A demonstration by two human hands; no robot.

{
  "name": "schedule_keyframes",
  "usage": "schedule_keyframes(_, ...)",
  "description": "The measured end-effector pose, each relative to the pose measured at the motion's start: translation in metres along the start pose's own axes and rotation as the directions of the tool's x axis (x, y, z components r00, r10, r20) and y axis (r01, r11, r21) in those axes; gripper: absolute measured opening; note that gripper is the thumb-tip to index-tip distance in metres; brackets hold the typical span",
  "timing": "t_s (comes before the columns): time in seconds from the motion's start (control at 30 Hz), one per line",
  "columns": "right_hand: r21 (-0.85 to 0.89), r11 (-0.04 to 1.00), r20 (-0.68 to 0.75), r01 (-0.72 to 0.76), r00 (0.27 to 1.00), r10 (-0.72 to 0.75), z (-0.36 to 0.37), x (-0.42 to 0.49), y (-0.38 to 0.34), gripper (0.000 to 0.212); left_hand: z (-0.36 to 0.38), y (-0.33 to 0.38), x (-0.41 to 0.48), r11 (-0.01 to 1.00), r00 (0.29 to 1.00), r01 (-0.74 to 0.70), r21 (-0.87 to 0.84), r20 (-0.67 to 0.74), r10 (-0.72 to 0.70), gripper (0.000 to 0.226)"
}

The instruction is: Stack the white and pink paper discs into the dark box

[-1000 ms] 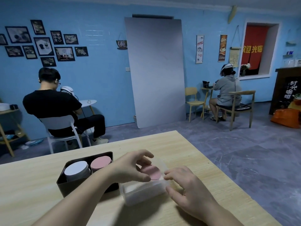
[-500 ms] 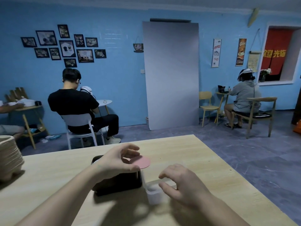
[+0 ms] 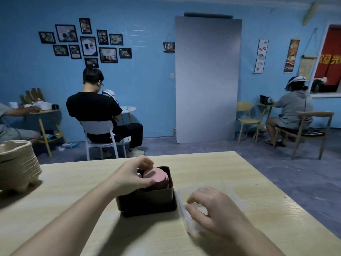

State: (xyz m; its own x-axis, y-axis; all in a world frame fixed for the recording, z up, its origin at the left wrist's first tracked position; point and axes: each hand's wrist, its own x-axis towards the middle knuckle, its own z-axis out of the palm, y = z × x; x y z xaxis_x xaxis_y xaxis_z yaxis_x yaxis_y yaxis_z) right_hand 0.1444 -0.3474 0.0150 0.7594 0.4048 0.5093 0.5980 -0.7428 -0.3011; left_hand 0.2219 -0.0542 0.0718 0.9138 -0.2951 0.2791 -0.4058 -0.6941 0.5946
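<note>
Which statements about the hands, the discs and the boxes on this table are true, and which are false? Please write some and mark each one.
1. The left hand grips a pink disc at the top of the dark box. True.
2. The right hand reaches into the clear container. True.
3. The dark box stands to the right of the clear container. False: it stands to its left, close beside it.
4. The table is bare at its left edge. False: a stack of pale trays stands there.
</note>
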Motion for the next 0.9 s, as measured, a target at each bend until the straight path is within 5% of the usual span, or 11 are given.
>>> schedule_keyframes(0.33, 0.000, 1.000, 0.025, -0.007, 1.000, 0.007, -0.002, 0.000, -0.002, 0.029, 0.011, -0.001, 0.011, 0.938, 1.000, -0.025, 0.345, 0.007, 0.024, 0.034)
schedule_keyframes(0.9, -0.001, 0.997, 0.086, -0.075, 0.993, 0.075, -0.007, 0.003, -0.007, 0.042, 0.014, 0.003, 0.004, 0.940, 0.997, 0.012, 0.342, -0.074, 0.014, 0.026)
